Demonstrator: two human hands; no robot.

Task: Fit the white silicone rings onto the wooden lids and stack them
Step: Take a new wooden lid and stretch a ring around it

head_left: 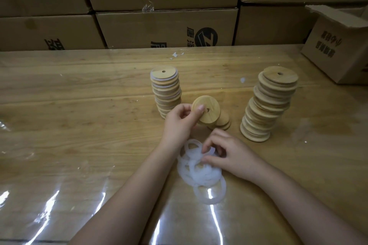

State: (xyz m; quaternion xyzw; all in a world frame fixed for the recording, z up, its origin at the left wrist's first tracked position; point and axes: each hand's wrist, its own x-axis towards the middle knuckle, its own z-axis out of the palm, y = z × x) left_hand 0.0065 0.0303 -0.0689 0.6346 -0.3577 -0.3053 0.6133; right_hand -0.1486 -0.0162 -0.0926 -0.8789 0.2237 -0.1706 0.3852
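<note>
Just beyond ring pile (199,173), up off table (79,105): pinching one wooden lid (208,110) in left hand (179,123), thumb on flat face, lid tilted, centre hole showing. Reaching into far edge of ring pile with right hand (229,151), thumb and forefinger closed on a single white ring (211,150), partly raised; cannot tell whether free of the tangle. Beyond ring pile, to the left: tall stack (166,91) with white edges showing, likely finished lids. Beyond ring pile, to the right: taller leaning stack (267,105), no white visible, likely bare lids waiting. Straight beyond ring pile, just behind held lid: low pile (224,120) of a few lids. Step in hand, by judgement: separating one ring for the held lid, fitting not yet begun. Next move calls for pulling ring clear without dragging neighbours, bringing it to lid rim, stretching it evenly round the lip, then setting lid gently on tall stack, already slightly crooked.
</note>
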